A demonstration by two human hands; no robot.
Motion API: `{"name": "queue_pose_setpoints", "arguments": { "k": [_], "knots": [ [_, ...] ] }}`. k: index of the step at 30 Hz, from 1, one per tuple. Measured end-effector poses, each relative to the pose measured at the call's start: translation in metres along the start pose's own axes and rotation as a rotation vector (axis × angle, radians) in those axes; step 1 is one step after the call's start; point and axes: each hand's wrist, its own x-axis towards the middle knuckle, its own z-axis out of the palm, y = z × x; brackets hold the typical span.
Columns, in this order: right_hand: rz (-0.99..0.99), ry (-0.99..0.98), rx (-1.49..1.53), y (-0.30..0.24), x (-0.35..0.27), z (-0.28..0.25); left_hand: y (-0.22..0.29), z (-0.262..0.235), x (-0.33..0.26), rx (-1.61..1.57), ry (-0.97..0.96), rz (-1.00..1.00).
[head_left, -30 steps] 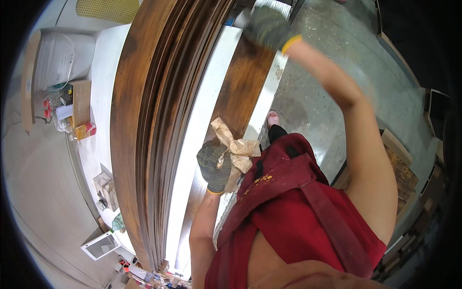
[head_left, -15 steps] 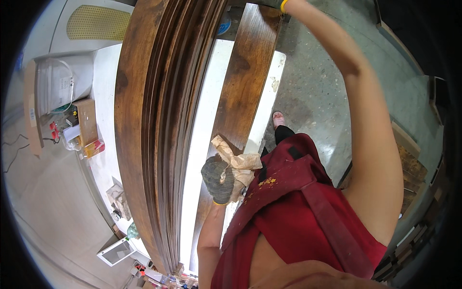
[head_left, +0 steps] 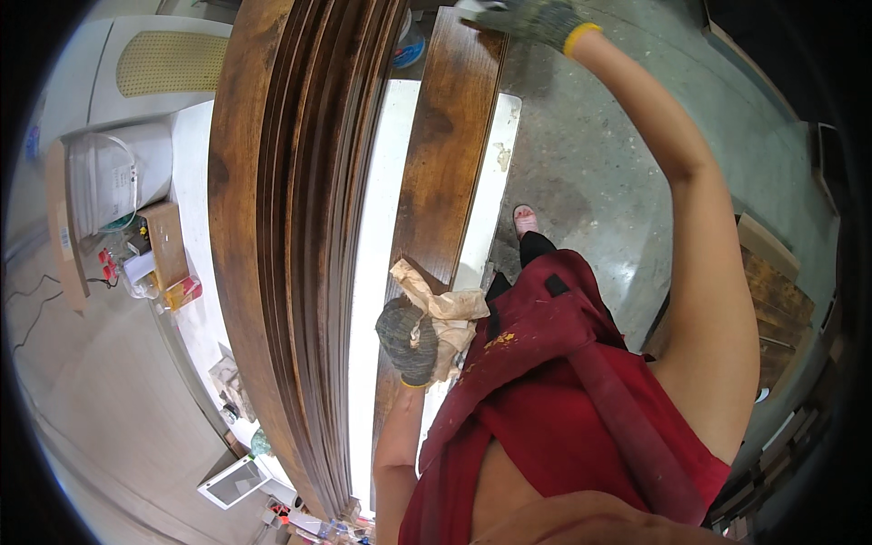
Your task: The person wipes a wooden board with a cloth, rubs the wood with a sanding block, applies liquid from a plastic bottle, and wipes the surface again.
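Left hand (head_left: 405, 343) clenched round tan rag (head_left: 454, 306), folds spilling right of fist; right hand (head_left: 547, 22) near plank (head_left: 445, 136) end, fingers blurred, can't tell

Before you, a long, narrow wooden board (head_left: 440, 154) lies flat on a white surface (head_left: 490, 182), running lengthwise away from your body. Its face is stained warm brown, with visible grain, darker blotches partway along and a sheen toward the far end. Your left hand (head_left: 406, 341) grips a crumpled beige rag (head_left: 459, 307), blotched and creased, over the board's near part; one strip points up and away from you, another juts right. You cannot tell whether it is cloth or paper.
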Motion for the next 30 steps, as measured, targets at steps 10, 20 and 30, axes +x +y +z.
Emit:
{"name": "queue_pose_setpoints", "arguments": {
  "k": [10,20,30],
  "knots": [
    [-0.144,0.405,-0.190,0.016,-0.009,0.007,-0.003,0.002,-0.006,0.003,0.025,0.059],
    [-0.384,0.566,-0.219,-0.065,-0.135,0.097,-0.015,0.008,-0.027,-0.066,0.083,0.005],
    [-0.175,0.130,-0.348,-0.045,-0.135,0.093,-0.005,0.000,-0.020,-0.049,-0.059,0.009]
  ]
}}
